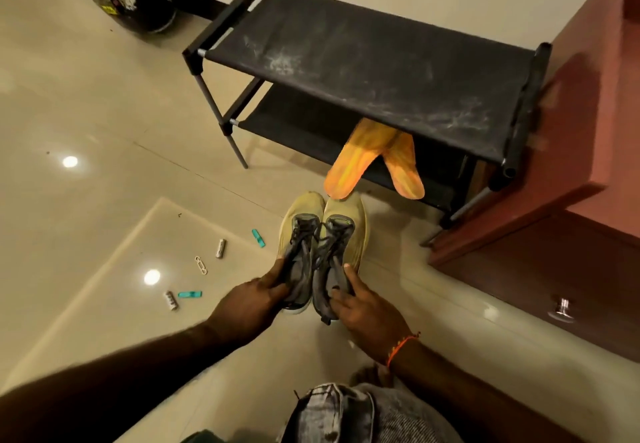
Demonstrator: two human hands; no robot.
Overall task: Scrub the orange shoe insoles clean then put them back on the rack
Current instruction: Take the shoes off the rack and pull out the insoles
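Two insoles: your orange insoles (372, 162) lie on the lower shelf of the black rack (363, 58), front ends tucked under the top shelf, heels fanned apart past the shelf's near edge, long axes running toward you.
Shoes: your pair of shoes (320, 252) sits side by side on the floor, toes just beside the left insole's heel.
Left hand: your left hand (247, 299) curls its fingers round the left shoe's collar.
Right hand: your right hand (367, 307) pinches the right shoe's collar.
Writing: none you can read.
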